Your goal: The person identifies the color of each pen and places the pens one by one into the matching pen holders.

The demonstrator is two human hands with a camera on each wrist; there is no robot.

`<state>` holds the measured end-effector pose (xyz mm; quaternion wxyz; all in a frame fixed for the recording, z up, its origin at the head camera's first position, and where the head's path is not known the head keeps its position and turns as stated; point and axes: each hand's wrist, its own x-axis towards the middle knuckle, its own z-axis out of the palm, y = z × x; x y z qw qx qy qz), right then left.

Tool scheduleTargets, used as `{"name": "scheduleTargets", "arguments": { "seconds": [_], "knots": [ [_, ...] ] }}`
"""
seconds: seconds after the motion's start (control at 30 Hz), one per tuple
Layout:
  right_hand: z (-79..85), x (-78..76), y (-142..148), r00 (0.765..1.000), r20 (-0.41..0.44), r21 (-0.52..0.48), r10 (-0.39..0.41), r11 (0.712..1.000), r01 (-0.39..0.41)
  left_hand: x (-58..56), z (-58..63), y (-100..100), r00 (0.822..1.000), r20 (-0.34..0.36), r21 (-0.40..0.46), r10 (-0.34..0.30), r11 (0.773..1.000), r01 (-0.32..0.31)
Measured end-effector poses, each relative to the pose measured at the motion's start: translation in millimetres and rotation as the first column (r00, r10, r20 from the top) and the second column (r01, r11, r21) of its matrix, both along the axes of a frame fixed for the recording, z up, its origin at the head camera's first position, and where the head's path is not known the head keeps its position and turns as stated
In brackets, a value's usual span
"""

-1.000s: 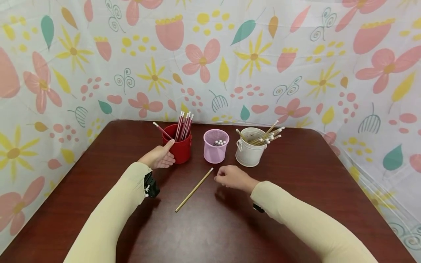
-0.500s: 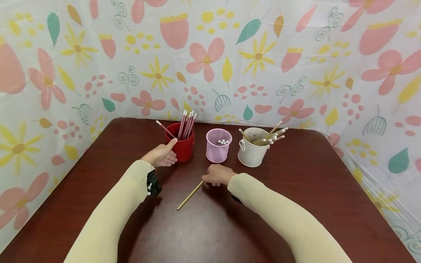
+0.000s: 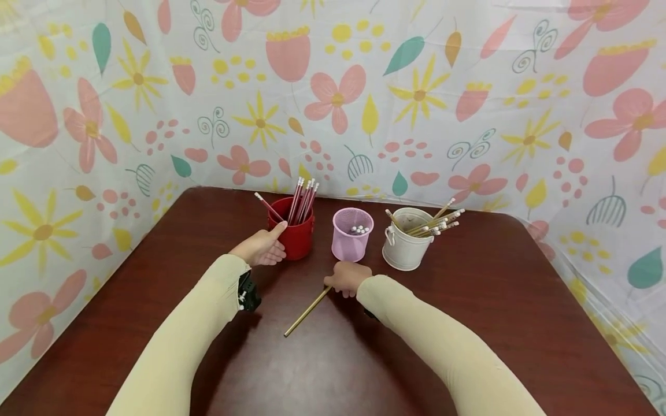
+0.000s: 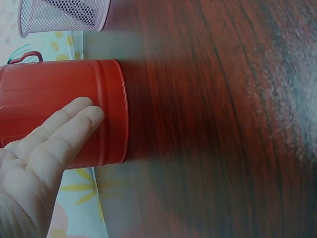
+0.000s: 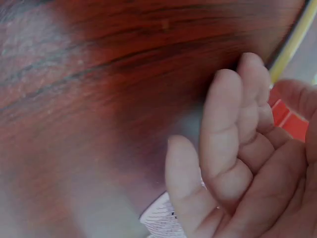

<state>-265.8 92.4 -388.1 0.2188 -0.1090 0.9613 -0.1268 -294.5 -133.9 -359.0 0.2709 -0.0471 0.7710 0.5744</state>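
Observation:
My right hand (image 3: 350, 277) pinches the eraser end of a yellow pencil (image 3: 307, 313) that slants down to the left, its other end close to the table. In the right wrist view the pencil (image 5: 293, 47) shows between thumb and fingertips, the other fingers loosely bent. On the left, my left hand (image 3: 262, 247) rests straight fingers along the side of a red metal bucket (image 3: 299, 245), thumb near its rim. Several dark red pencils (image 3: 302, 205) stand in that bucket, white erasers up; one leans out to the left.
Right of the red bucket stands a pink mesh cup (image 3: 347, 247) holding several white-tipped pieces. Beyond it is a white bucket (image 3: 404, 254) with several yellow pencils (image 3: 434, 225) leaning right. A flowered cloth (image 3: 333, 92) hangs behind the brown table (image 3: 494, 289).
My right hand has moved left onto the yellow pencil's eraser end and now pinches it. My left hand stays at the red bucket. The head view has shifted slightly.

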Motion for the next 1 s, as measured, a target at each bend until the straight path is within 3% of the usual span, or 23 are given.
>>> {"name": "scheduleTargets", "arguments": {
  "seconds": [0.33,0.6,0.83,1.0],
  "knots": [
    [-0.4,2.5,6.4,0.999,-0.021,-0.026,-0.031,0.999,0.030,-0.5,1.5,2.9,1.000,-0.007,0.022,0.006,1.000,-0.006],
    [8.1,8.1,24.9,0.997,0.023,-0.037,-0.070,0.997,0.071,0.9,1.4,-0.1,1.000,0.005,0.012,-0.011,1.000,0.011],
    [42.0,10.3,33.6,0.999,-0.045,0.069,0.018,0.997,-0.015,-2.6,1.0,3.4,0.997,0.073,0.044,-0.034,0.999,0.031],
    [69.6,8.9,44.5,0.996,-0.089,0.010,0.030,1.000,-0.029,-3.1,-7.1,3.7,0.986,0.164,0.128,-0.024,0.992,0.002]
  ]
}}
